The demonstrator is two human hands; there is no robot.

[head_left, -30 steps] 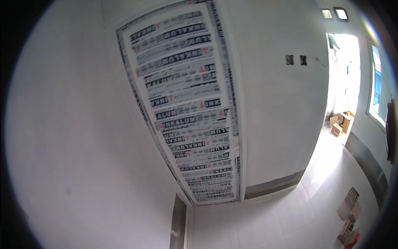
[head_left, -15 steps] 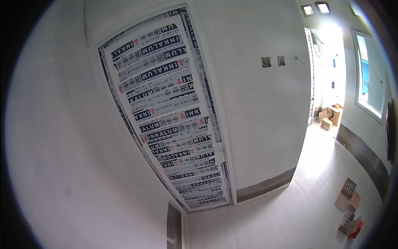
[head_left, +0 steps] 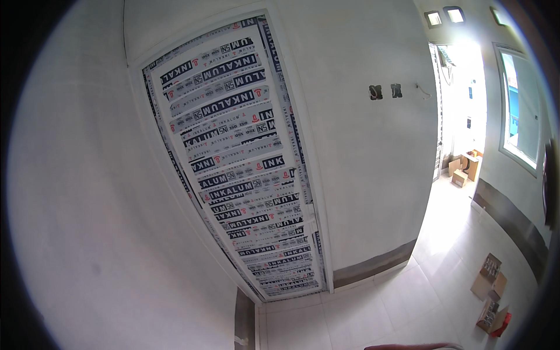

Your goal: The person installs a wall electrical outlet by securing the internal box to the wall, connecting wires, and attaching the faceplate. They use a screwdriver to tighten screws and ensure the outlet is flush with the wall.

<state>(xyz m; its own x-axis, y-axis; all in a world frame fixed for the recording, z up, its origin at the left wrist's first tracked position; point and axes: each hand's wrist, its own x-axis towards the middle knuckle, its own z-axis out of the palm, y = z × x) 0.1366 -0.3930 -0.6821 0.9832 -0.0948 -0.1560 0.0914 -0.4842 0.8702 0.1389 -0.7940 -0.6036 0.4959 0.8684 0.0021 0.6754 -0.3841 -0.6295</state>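
In the head view, a door (head_left: 236, 169) wrapped in printed protective film is standing shut in a white wall (head_left: 361, 151). A sliver of one hand (head_left: 408, 346) is showing at the lower edge; which hand, and its grip, cannot be told. Cardboard boxes (head_left: 490, 291) are lying on the tiled floor (head_left: 408, 297).

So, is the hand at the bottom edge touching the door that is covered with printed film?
Apart. The head view shows the hand only as a sliver at the bottom edge, with bare floor tiles between it and the door.

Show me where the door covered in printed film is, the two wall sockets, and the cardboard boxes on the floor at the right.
Door (head_left: 239, 169), head view, middle of its film-covered panel.
Wall sockets (head_left: 376, 91), head view, on the left one.
Cardboard boxes (head_left: 489, 276), head view, on the upper open box.
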